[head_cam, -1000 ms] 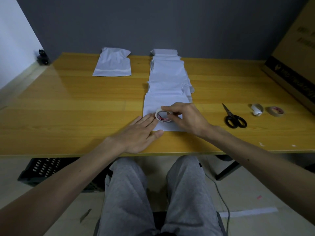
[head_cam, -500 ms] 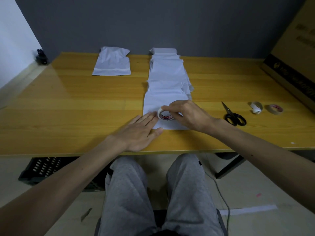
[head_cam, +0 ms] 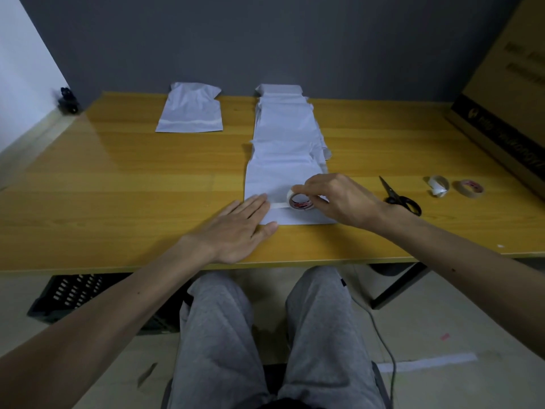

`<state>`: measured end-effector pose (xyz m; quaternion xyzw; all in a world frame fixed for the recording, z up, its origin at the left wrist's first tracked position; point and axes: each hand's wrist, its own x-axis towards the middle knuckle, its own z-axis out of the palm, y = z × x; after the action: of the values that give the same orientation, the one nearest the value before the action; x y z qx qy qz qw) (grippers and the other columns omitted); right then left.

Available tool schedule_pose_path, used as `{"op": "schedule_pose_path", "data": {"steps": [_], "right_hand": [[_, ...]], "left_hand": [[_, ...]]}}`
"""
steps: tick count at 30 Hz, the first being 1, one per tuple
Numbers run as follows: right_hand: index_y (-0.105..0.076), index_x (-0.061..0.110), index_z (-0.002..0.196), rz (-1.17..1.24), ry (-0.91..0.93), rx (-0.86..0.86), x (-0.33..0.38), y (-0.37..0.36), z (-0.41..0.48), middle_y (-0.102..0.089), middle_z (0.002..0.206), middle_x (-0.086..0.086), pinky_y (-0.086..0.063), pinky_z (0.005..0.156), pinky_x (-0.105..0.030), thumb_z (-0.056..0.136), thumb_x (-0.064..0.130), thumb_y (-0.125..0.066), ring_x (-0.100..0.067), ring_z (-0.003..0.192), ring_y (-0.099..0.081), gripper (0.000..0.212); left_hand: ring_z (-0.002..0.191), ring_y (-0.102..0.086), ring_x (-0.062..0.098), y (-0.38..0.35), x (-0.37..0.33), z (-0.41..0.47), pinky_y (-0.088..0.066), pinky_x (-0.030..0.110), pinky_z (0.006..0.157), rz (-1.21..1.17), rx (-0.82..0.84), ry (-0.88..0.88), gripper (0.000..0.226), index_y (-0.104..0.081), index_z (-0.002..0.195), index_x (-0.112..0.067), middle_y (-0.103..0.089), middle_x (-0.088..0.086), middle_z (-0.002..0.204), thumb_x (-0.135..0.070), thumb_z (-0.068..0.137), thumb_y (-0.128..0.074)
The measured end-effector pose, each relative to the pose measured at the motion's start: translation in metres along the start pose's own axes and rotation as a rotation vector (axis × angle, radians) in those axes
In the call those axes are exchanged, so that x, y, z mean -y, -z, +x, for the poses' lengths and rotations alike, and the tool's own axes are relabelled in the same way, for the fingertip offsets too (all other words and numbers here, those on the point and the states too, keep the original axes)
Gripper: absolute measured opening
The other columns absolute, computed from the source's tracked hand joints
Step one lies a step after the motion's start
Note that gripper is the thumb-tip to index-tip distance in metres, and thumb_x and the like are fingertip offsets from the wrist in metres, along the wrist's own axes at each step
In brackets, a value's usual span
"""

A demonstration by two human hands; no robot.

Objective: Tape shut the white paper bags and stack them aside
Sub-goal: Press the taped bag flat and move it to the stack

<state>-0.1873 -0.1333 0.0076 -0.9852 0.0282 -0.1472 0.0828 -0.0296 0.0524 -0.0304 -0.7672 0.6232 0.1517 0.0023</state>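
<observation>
I am pinching the tape roll (head_cam: 299,201) between the thumb and fingertips (head_cam: 298,188) of my right hand (head_cam: 342,199), with those fingers curled round its rim. A short tape strip (head_cam: 278,205) is running from the roll leftward to my left hand (head_cam: 236,231). The left fingers (head_cam: 256,203) are lying straight and together, pressing flat on the strip's free end and on the near left part of the nearest paper bag (head_cam: 280,178). That bag is lying directly under both sets of fingertips.

Handling, as I am judging it:
- The bag is looking thin, light and limp, so a sideways pull is likely to slide or crease it. Flat pressure is suiting it better than a pinch.
- For lifting, the folded, taped edge is probably the stiffest hold.
- The tape is likely to tear the paper if peeled back.

Beyond the fingertips, a row of bags (head_cam: 283,122) is overlapping toward the far wall. Well left of the left fingers, a separate bag (head_cam: 190,110) is lying apart. Right of the right hand are the scissors (head_cam: 398,196), then two spare rolls (head_cam: 471,188).
</observation>
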Motion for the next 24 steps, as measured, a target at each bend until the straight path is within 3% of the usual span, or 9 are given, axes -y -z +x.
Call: {"op": "schedule_pose_path", "data": {"steps": [8, 14, 19, 24], "right_hand": [[-0.063, 0.010, 0.124, -0.044, -0.001, 0.035, -0.006, 0.008, -0.011, -0.067, 0.098, -0.013, -0.050, 0.065, -0.050, 0.090, -0.002, -0.055, -0.034, 0.086, -0.062, 0.037], [-0.064, 0.012, 0.123, -0.109, 0.011, 0.070, -0.009, 0.012, -0.015, -0.065, 0.102, -0.013, -0.050, 0.061, -0.048, 0.090, 0.000, -0.056, -0.036, 0.088, -0.061, 0.036], [-0.064, 0.012, 0.122, -0.191, 0.050, 0.114, -0.008, 0.013, -0.011, -0.060, 0.102, -0.016, -0.044, 0.055, -0.042, 0.090, -0.003, -0.053, -0.038, 0.075, -0.057, 0.036], [-0.063, 0.013, 0.123, -0.296, 0.086, 0.138, -0.007, 0.011, -0.008, -0.057, 0.108, -0.018, -0.031, 0.064, -0.034, 0.083, -0.012, -0.052, -0.036, 0.074, -0.054, 0.049]], "left_hand": [[0.141, 0.020, -0.003, 0.001, -0.001, -0.001, 0.007, 0.031, 0.120, 0.003, 0.005, 0.001, 0.082, 0.011, 0.153, -0.025, 0.021, -0.014, 0.157, -0.067, 0.082, 0.006], [0.141, 0.021, -0.002, 0.004, -0.004, -0.002, 0.007, 0.031, 0.120, 0.001, 0.021, 0.005, 0.081, 0.011, 0.153, -0.025, 0.021, -0.014, 0.157, -0.066, 0.083, 0.005], [0.142, 0.019, -0.001, 0.007, -0.008, -0.004, 0.007, 0.031, 0.120, 0.006, 0.031, 0.018, 0.075, 0.011, 0.153, -0.024, 0.021, -0.013, 0.157, -0.063, 0.090, 0.000], [0.144, 0.018, 0.002, 0.010, -0.010, -0.004, 0.005, 0.032, 0.120, 0.008, 0.039, 0.025, 0.083, 0.008, 0.153, -0.024, 0.019, -0.011, 0.159, -0.067, 0.082, 0.003]]}}
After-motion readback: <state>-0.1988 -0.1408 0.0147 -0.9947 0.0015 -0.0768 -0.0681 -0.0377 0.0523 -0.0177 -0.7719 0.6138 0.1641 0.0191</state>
